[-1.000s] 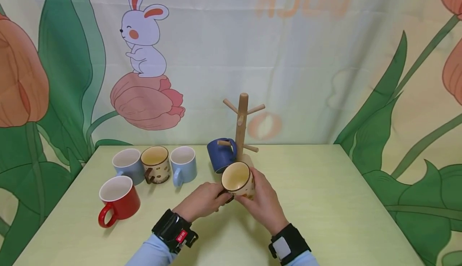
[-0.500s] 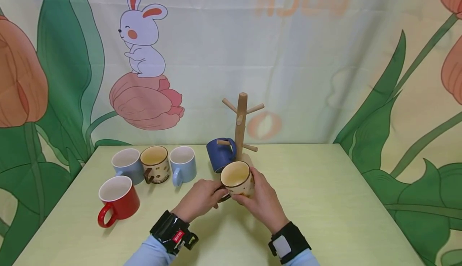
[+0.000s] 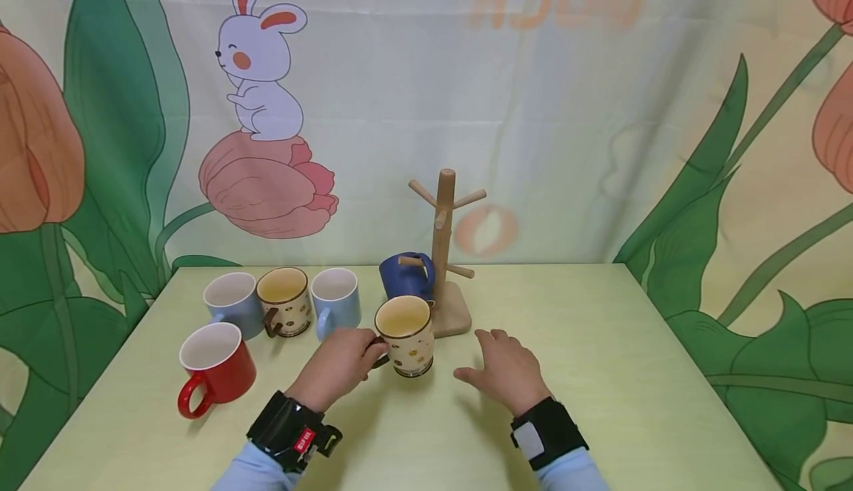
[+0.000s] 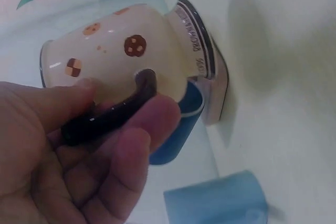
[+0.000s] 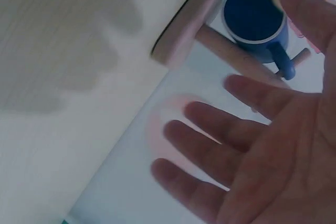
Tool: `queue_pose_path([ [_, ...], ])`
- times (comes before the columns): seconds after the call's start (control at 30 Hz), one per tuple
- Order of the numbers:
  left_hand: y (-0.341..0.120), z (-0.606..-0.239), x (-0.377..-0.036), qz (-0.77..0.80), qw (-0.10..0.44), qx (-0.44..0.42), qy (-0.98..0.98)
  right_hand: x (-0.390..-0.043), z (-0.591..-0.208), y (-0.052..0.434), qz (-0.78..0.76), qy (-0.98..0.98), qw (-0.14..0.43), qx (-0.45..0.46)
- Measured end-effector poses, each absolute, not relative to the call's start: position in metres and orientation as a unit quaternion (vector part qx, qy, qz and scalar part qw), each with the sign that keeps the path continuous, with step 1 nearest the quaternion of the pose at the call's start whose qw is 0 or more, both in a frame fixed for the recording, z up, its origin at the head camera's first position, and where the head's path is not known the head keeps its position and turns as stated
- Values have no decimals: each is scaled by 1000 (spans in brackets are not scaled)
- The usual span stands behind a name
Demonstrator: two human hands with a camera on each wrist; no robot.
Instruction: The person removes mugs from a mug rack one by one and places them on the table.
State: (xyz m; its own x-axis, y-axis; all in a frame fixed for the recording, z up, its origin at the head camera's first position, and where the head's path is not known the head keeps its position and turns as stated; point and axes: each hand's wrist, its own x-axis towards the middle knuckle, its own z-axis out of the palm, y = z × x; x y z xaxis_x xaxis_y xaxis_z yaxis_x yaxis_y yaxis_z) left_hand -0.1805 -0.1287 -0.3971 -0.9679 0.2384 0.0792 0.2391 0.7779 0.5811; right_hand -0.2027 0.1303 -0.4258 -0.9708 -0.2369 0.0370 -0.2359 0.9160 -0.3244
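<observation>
A cream mug with brown spots (image 3: pixel 408 343) is held by its dark handle (image 4: pixel 107 119) in my left hand (image 3: pixel 336 369). The thumb and fingers pinch that handle, and the mug is upright, in front of the wooden mug tree (image 3: pixel 441 246). To the mug's right, my right hand (image 3: pixel 509 372) is apart from it with fingers spread and nothing in them, as the right wrist view also shows. Behind the held mug, a dark blue mug (image 3: pixel 400 276) hangs tilted on a lower peg of the tree, partly hidden.
At the left stand a red mug (image 3: pixel 223 365), a grey-blue mug (image 3: pixel 236 306), another spotted cream mug (image 3: pixel 286 302) and a light blue mug (image 3: pixel 336 302). A printed curtain (image 3: pixel 566 121) hangs behind the table (image 3: pixel 600 402).
My right hand has let go of the spotted mug and moved right, its fingers spreading. My left hand has carried the mug a little left by its handle, uncovering the tree's base.
</observation>
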Motion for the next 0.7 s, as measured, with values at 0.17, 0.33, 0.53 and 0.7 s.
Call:
queue_pose_path([
  [0.17,-140,-391,-176,-285,12,-84,-955,-202,-430,136,-132,985,27,-109],
  [0.33,-156,-388,-170,-286,5,-39,-957,-203,-430,136,-140,984,34,-109],
  [0.53,-176,-389,-156,-263,-4,5,-965,-202,-430,136,-139,984,38,-104],
  [0.7,-193,-390,-147,-231,-19,53,-971,-202,-430,136,-138,984,36,-104],
])
